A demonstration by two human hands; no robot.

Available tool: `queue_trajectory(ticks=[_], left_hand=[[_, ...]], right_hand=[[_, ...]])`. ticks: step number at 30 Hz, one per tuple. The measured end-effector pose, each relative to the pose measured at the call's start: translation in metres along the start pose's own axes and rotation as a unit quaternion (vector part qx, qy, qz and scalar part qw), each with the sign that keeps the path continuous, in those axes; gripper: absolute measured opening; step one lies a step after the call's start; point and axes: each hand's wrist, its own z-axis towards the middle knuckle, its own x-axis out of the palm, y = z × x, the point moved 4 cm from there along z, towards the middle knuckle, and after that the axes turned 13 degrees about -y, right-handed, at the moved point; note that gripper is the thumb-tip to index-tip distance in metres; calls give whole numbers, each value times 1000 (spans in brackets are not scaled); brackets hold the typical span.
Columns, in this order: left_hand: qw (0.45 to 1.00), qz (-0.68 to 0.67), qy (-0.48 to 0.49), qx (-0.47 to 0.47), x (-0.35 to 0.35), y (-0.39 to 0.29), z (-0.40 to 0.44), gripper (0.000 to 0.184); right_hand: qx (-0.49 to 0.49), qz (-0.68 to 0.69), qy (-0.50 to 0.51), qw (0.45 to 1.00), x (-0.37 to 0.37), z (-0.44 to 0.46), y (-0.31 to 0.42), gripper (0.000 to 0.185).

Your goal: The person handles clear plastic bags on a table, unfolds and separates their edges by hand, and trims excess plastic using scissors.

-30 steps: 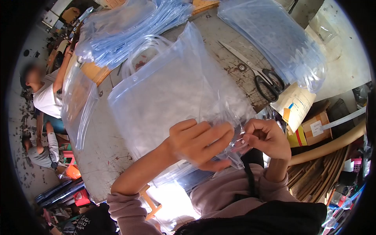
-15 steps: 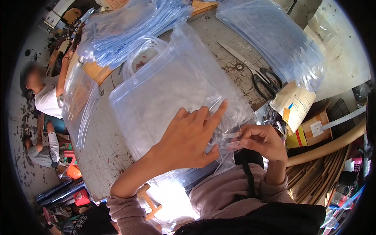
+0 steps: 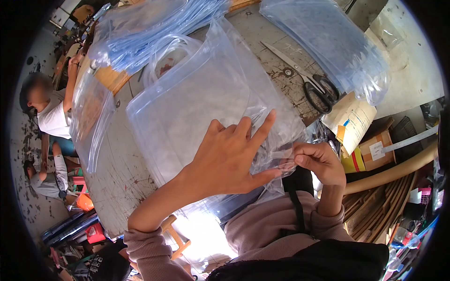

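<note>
Left hand point(image 3: 229, 161) is palm-down over the bag, fingers fanned out and thumb stuck out sideways; can't really tell how much of it touches. Right hand point(image 3: 321, 161) has thumb and index pinching some crumpled clear plastic point(image 3: 274, 161) at the bag's near right side, though whether that's the same bag or a loose piece, no clue. The clear plastic tote bag point(image 3: 201, 107) itself lies flat on the scuffed grey counter point(image 3: 126, 159), right in front of the person, looped handles point(image 3: 176, 49) pointing away. Black-handled scissors point(image 3: 307, 78) sit just right of it, blades slightly apart. Past those there's a stack of clear bags point(image 3: 323, 44), plus a bigger pile of clear plastic point(image 3: 154, 40) at far left.
</note>
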Motion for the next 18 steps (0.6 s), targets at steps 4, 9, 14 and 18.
queue_trajectory(ticks=[4,9,14,18], left_hand=[[1000,-1,20,-14,0,-2,1,92],[998,1,38,-40,1,-4,2,99],[1000,4,5,-20,3,-5,1,98],[1000,3,-17,-5,4,-5,0,96]], right_hand=[[-7,-30,-3,1000,0,0,2,18],[3,0,-17,1000,2,0,0,17],[-2,68,18,998,1,0,-6,11],[-4,91,20,996,4,-2,-6,11]])
